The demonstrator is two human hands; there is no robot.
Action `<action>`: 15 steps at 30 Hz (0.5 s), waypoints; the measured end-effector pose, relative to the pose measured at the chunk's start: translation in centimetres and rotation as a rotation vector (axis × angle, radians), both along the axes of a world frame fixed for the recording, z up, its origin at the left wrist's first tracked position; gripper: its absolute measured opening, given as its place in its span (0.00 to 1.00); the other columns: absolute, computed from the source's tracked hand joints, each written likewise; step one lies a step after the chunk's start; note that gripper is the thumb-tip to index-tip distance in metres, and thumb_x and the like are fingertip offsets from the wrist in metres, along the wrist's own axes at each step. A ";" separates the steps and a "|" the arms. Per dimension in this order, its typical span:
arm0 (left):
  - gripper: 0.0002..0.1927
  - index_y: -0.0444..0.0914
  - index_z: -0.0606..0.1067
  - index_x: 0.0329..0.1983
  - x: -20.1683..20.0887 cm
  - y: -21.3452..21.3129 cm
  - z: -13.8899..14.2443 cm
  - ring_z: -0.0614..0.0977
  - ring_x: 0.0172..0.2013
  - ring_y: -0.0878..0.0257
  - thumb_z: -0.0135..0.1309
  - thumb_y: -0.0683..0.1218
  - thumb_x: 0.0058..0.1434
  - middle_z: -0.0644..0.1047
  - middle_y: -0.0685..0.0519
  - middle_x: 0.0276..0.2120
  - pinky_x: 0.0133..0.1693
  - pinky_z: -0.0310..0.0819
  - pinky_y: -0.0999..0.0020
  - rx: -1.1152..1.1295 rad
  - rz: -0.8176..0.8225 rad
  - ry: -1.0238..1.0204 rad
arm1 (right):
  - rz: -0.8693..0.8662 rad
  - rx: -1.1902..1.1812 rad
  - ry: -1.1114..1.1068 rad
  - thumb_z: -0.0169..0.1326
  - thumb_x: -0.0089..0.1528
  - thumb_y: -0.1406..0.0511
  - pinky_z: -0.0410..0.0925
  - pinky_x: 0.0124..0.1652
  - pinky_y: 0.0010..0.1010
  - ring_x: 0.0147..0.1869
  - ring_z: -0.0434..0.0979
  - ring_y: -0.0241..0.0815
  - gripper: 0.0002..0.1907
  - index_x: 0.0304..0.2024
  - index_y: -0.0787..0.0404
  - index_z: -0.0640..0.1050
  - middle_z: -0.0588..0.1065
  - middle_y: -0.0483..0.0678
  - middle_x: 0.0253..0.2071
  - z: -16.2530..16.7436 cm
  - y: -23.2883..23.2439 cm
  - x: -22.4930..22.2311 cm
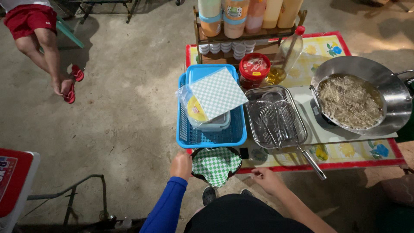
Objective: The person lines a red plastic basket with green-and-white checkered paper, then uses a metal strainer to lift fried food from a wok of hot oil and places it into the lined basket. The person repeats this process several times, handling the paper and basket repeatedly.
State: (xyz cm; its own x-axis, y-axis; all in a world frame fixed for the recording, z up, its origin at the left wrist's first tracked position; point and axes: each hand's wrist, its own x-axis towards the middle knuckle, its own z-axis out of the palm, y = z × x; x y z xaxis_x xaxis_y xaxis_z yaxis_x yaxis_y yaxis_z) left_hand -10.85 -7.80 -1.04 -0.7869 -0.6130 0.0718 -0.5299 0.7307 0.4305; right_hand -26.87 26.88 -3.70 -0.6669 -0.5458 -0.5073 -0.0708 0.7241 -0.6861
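We stand at the near edge of a low desk (390,163) covered with a flowered cloth. Our left hand (180,165) curls around the left rim of a small dark bowl (195,173) that sits at the desk's near edge; the grip is closed on the rim, fingers wrapped over it. The bowl is lined with a green checked paper (215,165) that spills over its front lip. Our right hand (265,177) hovers just right of the bowl, fingers loosely pinched together; we cannot tell whether anything small sits between them.

The bowl looks light and stiff, so we judge a rim hold like the left hand's to be enough. The paper liner is thin, soft and easily crumpled or slid out of place; we judge it best handled by pressing it flat into the bowl or pinching a free corner.

Just behind the bowl stands a blue basket (211,137) holding a clear bag of more checked sheets (217,93) on a lidded container. To its right lies a wire tray (276,116) with a wire skimmer in it, and further right a large metal wok (388,92) of frothing oil. A red-lidded jar (254,67) and an oil bottle (286,56) stand behind. Another person's legs (47,47) show at the far left.
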 end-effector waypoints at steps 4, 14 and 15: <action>0.08 0.35 0.82 0.31 -0.1 0.2 0.0 0.81 0.37 0.41 0.58 0.44 0.57 0.79 0.38 0.34 0.41 0.76 0.48 -0.005 0.003 0.058 | 0.027 0.035 -0.013 0.60 0.60 0.57 0.74 0.49 0.34 0.48 0.82 0.41 0.21 0.54 0.58 0.80 0.82 0.49 0.47 0.2 0.3 0.5; 0.08 0.33 0.78 0.33 0.2 -0.1 -0.4 0.81 0.33 0.39 0.59 0.44 0.57 0.80 0.37 0.29 0.37 0.74 0.44 0.122 0.051 0.060 | 0.056 -0.018 0.033 0.61 0.59 0.57 0.74 0.44 0.31 0.41 0.80 0.39 0.22 0.54 0.57 0.81 0.82 0.50 0.40 -1.0 0.9 0.3; 0.07 0.34 0.79 0.32 0.6 0.2 -0.5 0.81 0.33 0.39 0.60 0.44 0.56 0.80 0.37 0.29 0.37 0.75 0.45 0.143 0.071 0.059 | 0.029 -0.068 0.002 0.61 0.59 0.57 0.74 0.43 0.31 0.40 0.79 0.39 0.23 0.54 0.59 0.81 0.83 0.49 0.40 -1.3 1.2 0.5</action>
State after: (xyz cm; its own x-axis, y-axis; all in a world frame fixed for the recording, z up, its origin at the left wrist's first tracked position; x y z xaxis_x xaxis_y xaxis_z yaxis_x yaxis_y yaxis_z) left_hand -10.29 -7.64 -1.54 -0.7383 -0.6740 0.0248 -0.5488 0.6217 0.5588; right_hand -26.36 28.03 -5.01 -0.6515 -0.5980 -0.4669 -0.0923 0.6733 -0.7336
